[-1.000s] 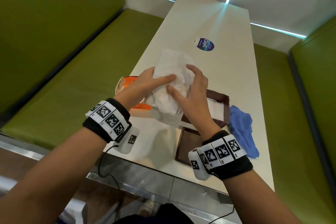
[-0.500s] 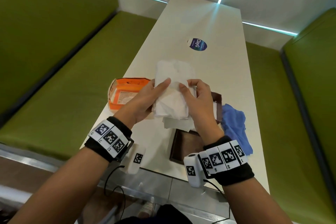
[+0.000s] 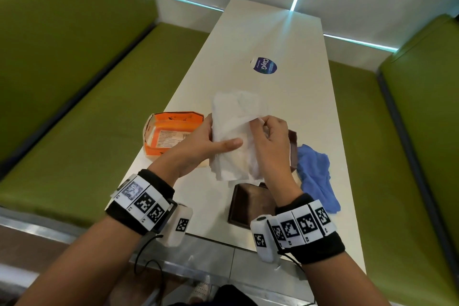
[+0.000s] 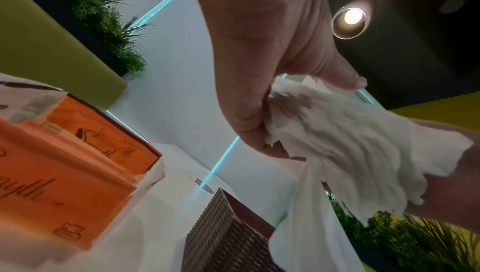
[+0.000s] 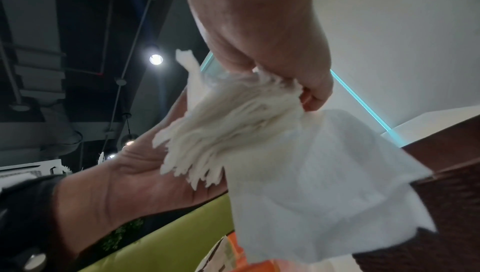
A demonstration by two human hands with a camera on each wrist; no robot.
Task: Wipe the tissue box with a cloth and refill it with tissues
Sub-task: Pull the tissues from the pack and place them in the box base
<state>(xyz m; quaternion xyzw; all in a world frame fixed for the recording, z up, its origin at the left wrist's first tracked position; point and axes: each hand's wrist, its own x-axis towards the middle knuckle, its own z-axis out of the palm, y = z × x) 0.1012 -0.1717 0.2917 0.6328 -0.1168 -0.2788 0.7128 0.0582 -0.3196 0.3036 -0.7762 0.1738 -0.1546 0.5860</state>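
Tissue stack (image 3: 236, 136) is in the air above the table (image 3: 285, 40), roughly centre of the head view, held by both hands. Left hand (image 3: 198, 146) grips its left edge, thumb lying across the top and fingers underneath. Right hand (image 3: 269, 141) pinches the top sheets near the upper right corner; the right wrist view shows the thumb and fingers closed on the fanned sheet edges, with one loose sheet hanging below.

Brown woven tissue box (image 3: 250, 204) sits at 6 o'clock from the stack, directly below it, open. A second brown piece (image 3: 293, 146) at 3 o'clock is mostly hidden by the right hand; box half or lid, can't tell. Blue cloth (image 3: 314, 176) lies crumpled at 4 o'clock, touching nothing but the table, just beside the brown piece. Orange tissue carton (image 3: 171, 134) at 9 o'clock looks opened and emptied.

Judgement: wiping is likely done, cloth set aside. Refill is mid-way: tissues are out of the carton, not yet in the box. Left: square up the stack, seat it, close the box.
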